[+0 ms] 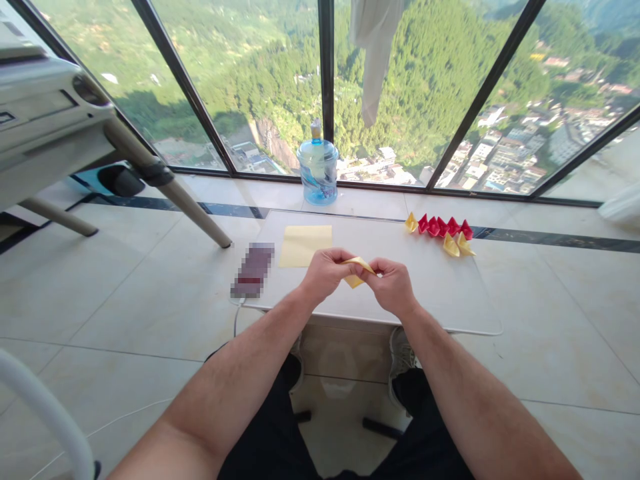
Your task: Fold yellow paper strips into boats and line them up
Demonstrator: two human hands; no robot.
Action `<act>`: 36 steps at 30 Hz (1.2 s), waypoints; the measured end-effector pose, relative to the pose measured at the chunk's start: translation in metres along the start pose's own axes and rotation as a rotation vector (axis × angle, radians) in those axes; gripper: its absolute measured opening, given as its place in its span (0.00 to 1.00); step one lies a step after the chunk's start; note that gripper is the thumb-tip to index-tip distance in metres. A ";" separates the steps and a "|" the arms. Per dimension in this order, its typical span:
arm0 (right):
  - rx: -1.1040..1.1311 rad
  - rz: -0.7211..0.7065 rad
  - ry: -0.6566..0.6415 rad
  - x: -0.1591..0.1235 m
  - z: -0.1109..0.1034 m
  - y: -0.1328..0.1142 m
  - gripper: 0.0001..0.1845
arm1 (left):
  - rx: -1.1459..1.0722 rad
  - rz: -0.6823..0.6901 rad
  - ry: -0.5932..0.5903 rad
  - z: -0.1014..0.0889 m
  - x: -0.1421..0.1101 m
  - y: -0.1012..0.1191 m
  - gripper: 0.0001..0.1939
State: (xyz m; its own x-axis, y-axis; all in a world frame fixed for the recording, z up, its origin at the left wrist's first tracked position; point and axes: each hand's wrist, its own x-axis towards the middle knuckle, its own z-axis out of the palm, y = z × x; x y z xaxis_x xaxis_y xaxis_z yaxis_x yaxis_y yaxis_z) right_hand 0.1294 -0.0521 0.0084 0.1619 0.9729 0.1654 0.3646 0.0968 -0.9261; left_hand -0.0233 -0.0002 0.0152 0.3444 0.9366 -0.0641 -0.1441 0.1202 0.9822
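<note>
Between both hands [325, 272], folded yellow paper [355, 281], pinched from either side

Counted two hands [326, 275], one folded yellow paper [356, 281] between them, one flat yellow sheet [306, 245] to the left, one blurred dark slab [253, 270] farther left, five red folded pieces [443, 227] and three yellow folded pieces [451, 245] at far right, one water bottle [319, 172] at the far side, and two shoes [401, 352] near.
</note>
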 end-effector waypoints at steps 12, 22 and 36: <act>0.089 0.008 0.085 0.002 -0.005 0.008 0.14 | 0.031 0.075 0.132 0.004 0.001 -0.004 0.12; 0.098 -0.048 0.100 0.003 -0.004 0.009 0.11 | 0.092 0.076 0.072 0.004 0.001 -0.012 0.17; -0.231 -0.512 0.129 0.001 -0.010 0.001 0.03 | 0.625 0.390 0.039 0.005 -0.005 -0.005 0.04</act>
State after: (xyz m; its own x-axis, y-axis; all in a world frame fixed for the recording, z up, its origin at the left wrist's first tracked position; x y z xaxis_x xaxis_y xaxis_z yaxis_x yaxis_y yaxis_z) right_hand 0.1391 -0.0536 0.0107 0.0173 0.7790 0.6267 0.6141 0.4864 -0.6216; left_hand -0.0200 -0.0071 0.0118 0.3413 0.8855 0.3152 0.3102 -0.4226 0.8516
